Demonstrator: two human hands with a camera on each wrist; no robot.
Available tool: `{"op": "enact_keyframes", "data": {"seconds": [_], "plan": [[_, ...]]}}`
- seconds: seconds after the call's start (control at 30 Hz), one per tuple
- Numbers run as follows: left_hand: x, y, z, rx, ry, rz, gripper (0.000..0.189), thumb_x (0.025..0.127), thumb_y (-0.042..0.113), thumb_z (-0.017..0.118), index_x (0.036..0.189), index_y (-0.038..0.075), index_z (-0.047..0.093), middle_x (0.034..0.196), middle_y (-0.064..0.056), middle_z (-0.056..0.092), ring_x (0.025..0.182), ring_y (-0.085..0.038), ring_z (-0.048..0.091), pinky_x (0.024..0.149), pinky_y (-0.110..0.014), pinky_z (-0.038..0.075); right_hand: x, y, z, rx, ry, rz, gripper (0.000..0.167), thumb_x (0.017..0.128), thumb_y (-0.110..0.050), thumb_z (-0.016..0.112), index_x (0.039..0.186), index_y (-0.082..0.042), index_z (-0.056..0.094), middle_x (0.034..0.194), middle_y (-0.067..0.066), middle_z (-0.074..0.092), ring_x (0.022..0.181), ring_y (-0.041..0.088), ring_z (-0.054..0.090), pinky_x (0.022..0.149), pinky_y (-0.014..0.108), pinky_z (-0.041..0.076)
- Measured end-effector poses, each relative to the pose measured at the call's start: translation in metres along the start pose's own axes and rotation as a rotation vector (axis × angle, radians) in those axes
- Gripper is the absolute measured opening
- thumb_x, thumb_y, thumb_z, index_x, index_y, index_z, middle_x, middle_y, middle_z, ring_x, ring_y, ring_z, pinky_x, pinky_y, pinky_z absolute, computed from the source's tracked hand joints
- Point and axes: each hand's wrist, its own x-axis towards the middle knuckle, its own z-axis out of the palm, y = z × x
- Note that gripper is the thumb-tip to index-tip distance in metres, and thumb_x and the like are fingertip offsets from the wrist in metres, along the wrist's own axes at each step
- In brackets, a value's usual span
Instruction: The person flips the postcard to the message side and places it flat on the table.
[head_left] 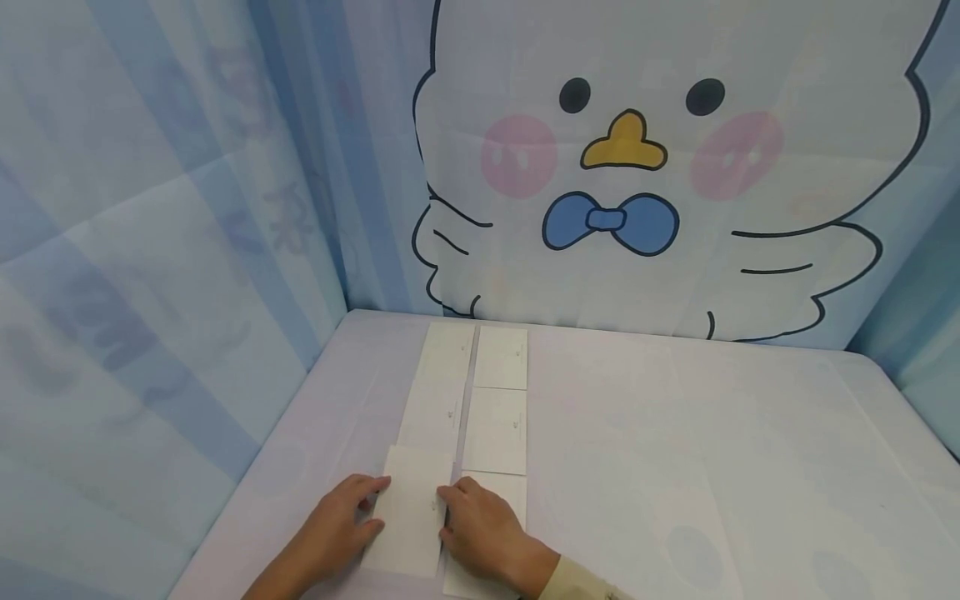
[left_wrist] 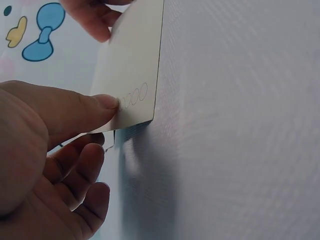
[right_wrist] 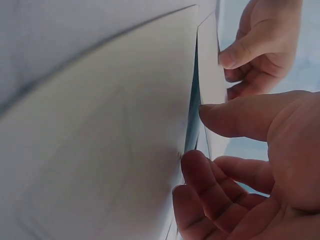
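Observation:
Both hands hold a blank white card (head_left: 407, 512) by its long sides, close over the near end of the left column of cards. The left hand (head_left: 333, 525) pinches its left edge. In the left wrist view the thumb (left_wrist: 107, 102) lies on the face beside a row of small printed ovals, with the other fingers below the card. On the opposite edge, the right hand (head_left: 483, 529) grips with thumb and fingertips. That hand also hangs over a lower card (head_left: 510, 492) of the right column, covering part of it. In the right wrist view, a narrow gap separates the held card (right_wrist: 210, 65) from its neighbour (right_wrist: 150, 100).
Left of the right column, more white cards (head_left: 435, 408) run toward the back edge of the pale tablecloth (head_left: 675, 450). The right column holds further cards (head_left: 495, 429). Behind hangs a curtain (head_left: 810, 75) with a cartoon bird; a blue curtain (head_left: 150, 292) borders the left.

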Motion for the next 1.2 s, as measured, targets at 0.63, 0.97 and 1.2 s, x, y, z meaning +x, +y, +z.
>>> {"op": "enact_keyframes", "data": {"seconds": [0.63,0.97,1.2], "plan": [[0.0006,-0.0024,0.0044,0.004,-0.023,0.014,0.053,0.08,0.005,0.08,0.13,0.002,0.062,0.119,-0.009,0.061,0.099,-0.02,0.06,0.09,-0.044,0.052,0.0009,0.0023,0.0031,-0.017,-0.037,-0.002,0.038,0.086,-0.019,0.076,0.119,-0.002,0.067,0.098,0.007,0.063,0.083,0.011,0.059,0.075,0.027,0.053],[0.0003,-0.0004,0.005,0.009,-0.003,0.012,0.055,0.08,0.004,0.08,0.131,0.003,0.06,0.123,-0.009,0.058,0.097,-0.017,0.059,0.088,-0.041,0.053,0.0024,0.0019,0.0026,-0.04,-0.025,-0.002,0.036,0.085,-0.017,0.076,0.117,-0.002,0.067,0.097,0.007,0.062,0.083,0.013,0.059,0.076,0.027,0.053],[0.001,0.0003,0.0057,-0.002,-0.008,-0.016,0.053,0.08,0.001,0.08,0.129,0.004,0.061,0.122,-0.009,0.059,0.093,-0.016,0.057,0.087,-0.042,0.053,0.003,0.0025,0.0026,-0.013,-0.022,0.007,0.036,0.085,-0.014,0.077,0.116,-0.001,0.066,0.102,0.008,0.062,0.089,0.017,0.062,0.082,0.03,0.054]]}}
